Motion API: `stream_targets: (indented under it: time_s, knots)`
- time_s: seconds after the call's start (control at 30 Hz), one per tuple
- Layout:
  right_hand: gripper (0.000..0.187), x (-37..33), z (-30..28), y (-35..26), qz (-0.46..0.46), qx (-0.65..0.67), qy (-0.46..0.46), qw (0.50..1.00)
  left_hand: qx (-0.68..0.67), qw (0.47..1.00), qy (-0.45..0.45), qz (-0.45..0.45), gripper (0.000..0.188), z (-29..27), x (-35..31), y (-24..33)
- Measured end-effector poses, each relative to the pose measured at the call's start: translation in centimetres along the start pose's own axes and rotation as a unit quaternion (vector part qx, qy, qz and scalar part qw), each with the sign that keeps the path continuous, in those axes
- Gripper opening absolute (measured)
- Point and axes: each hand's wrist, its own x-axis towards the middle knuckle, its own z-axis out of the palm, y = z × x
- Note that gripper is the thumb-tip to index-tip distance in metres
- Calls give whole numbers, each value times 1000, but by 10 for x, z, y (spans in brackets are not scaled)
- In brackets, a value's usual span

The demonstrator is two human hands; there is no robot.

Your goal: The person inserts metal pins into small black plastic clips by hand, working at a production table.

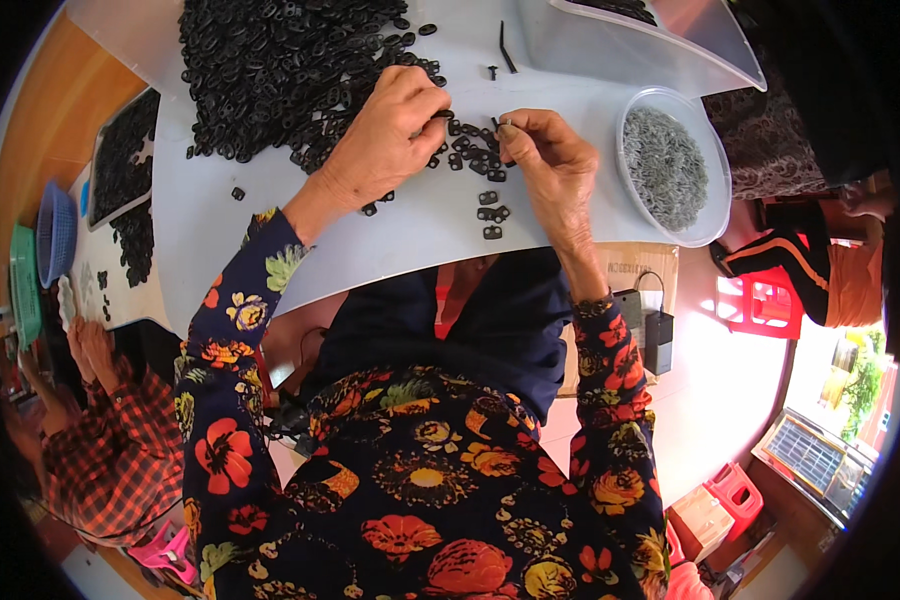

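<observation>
My left hand (395, 130) is at the edge of a large pile of small black oval plastic pieces with holes (260, 70). Its thumb and forefinger are pinched round one of these black pieces (444, 115). To its right, my right hand (555, 155) has thumb and fingertips pressed together on a thin, dark little part, too small to name. Between and below the hands, several loose black pieces (488, 197) are scattered on the pale table (300, 240).
At the right stands a round clear tub (720, 215) of small grey pieces (665, 165). Behind it is a clear plastic bin (610, 50). A black stick (508, 48) lies at the back. Left, a person in a checked shirt (120, 450) sits near a tray of black pieces (122, 160).
</observation>
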Motion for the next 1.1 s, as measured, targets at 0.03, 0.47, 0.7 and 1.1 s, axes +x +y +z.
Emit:
stream_targets:
  time_s: [0.03, 0.47, 0.7, 1.1]
  knots:
    - [12, 0, 0, 0, 0, -2, -5, 1000, -64, 996, 22, -53, 20, 0, 1, 5]
    - [11, 4, -1, 2, -24, 58, -55, 997, -482, 833, -34, -268, 17, 16, 13, 30]
    - [12, 2, -3, 4, -17, -1, 0, 1000, -490, 833, 32, -257, 18, 20, 13, 26]
    - [13, 6, -5, 6, -14, 20, 20, 999, -540, 799, 3, -264, 8, 18, 22, 19]
